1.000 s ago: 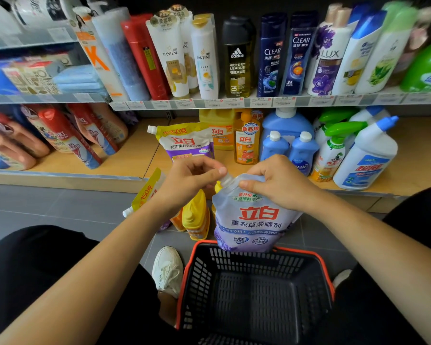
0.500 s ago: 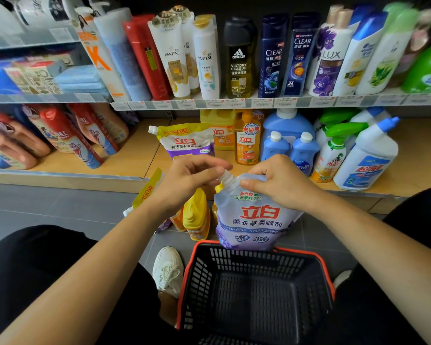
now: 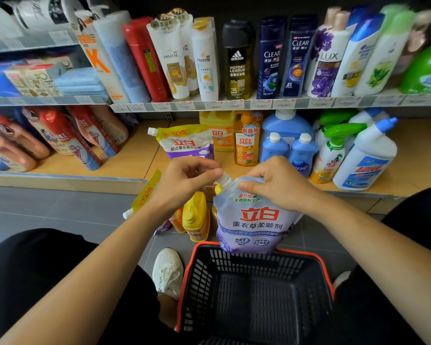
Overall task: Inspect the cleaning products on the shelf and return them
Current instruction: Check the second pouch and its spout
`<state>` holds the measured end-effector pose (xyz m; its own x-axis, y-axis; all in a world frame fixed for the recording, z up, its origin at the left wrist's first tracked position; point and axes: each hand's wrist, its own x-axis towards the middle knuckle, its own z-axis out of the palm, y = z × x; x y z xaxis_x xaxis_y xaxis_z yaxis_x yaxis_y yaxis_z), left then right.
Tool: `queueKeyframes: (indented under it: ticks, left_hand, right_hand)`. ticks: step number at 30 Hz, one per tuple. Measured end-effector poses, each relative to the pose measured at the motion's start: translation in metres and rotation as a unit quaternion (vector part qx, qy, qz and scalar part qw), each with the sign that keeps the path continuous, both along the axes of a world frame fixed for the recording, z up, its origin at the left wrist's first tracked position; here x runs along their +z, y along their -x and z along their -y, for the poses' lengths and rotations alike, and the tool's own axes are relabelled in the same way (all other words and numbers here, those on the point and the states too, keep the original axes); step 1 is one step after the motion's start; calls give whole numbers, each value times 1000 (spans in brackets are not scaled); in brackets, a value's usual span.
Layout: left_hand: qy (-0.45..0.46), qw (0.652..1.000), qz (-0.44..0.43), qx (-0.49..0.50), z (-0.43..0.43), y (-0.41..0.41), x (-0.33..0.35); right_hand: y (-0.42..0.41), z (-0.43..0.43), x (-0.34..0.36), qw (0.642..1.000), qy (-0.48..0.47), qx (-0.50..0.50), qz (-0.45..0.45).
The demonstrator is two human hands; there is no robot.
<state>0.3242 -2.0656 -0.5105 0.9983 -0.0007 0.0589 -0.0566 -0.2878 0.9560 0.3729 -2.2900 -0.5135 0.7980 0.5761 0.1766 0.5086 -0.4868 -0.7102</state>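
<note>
Lavender pouch (image 3: pixel 254 220) at frame centre, held over far rim of black basket (image 3: pixel 234 267), in front of lower shelf (image 3: pixel 135 158). Label faces viewer: big red "立白", under it "薰衣草柔顺剂", "99.9%" near bottom. Long axis near vertical, top leaning slightly left. Corner spout points up-left.

Left hand (image 3: pixel 184 185): fingers curled round white cap (image 3: pixel 225 180). Right hand (image 3: pixel 281 188): pinching pouch top edge, thumb in front.

Upper row behind: Pantene tubes (image 3: pixel 171 58), adidas Victory League bottle (image 3: pixel 237 63), Clear bottles (image 3: pixel 271 58), Lux bottle (image 3: pixel 326 61).
</note>
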Motion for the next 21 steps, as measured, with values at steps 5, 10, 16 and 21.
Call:
queueKeyframes:
  ticks: [5,10,16,21]
  left_hand:
    - [-44,998,35,-31,0,1,2]
    - [-32,999,21,-29,2,0,2]
    - [-65,995,23,-73,2,0,-1]
    - [-53,997,5,-61,4,2,-4]
  right_hand:
    - [0,0,-1,1000,10,1,1]
    - [0,-1,-1,1000,12,0,-1]
    - [0,-2,-1,1000,8,2,-6]
    - [2,-3,-2,1000,7,5,-11]
